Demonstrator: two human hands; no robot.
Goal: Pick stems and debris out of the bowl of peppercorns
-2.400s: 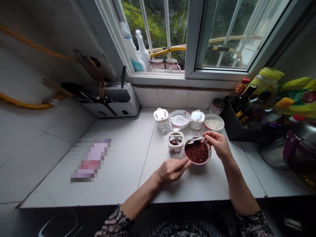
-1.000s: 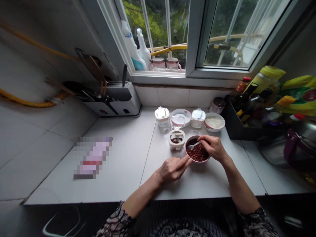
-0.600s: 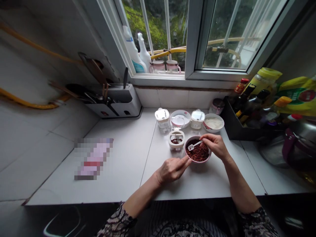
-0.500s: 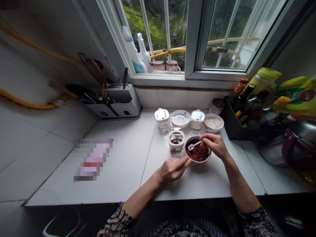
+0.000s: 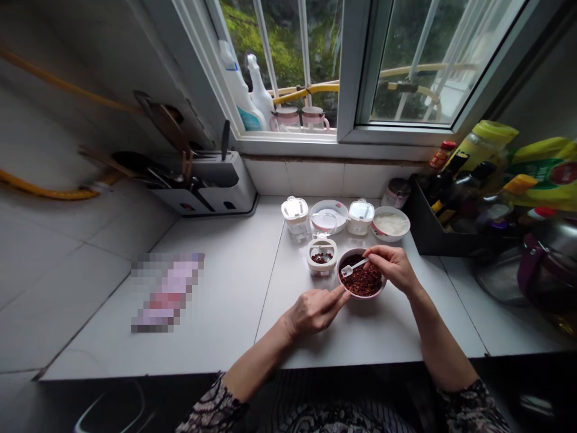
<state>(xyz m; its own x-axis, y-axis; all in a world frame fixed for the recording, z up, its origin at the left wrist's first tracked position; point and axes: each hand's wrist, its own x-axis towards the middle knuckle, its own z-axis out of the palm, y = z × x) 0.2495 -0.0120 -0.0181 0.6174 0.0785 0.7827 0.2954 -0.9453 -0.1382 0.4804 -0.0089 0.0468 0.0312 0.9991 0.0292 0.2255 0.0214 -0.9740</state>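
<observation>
My right hand (image 5: 391, 264) pinches the handle of a small white spoon (image 5: 354, 266), whose scoop rests over dark red dried flakes in a pink-rimmed bowl (image 5: 364, 285). With its fingertips, my left hand (image 5: 318, 308) holds the bowl's near left rim. Just left of the bowl stands an open clear jar (image 5: 321, 264) with some of the red pieces inside. Behind are two white-lidded jars (image 5: 295, 215) (image 5: 360, 218), a bowl of white powder or grains (image 5: 330, 215) and another bowl with pale contents (image 5: 390, 224).
A utensil holder (image 5: 216, 186) stands at the back left. A blurred pinkish item (image 5: 169, 291) lies on the left of the counter (image 5: 225, 288). At the right are a dark box of bottles (image 5: 451, 234) and a metal pot (image 5: 550, 270). Spray bottles (image 5: 259, 90) stand at the window.
The spoon's scoop has shifted slightly left and down over the red flakes. My left hand remains at the bowl's rim.
</observation>
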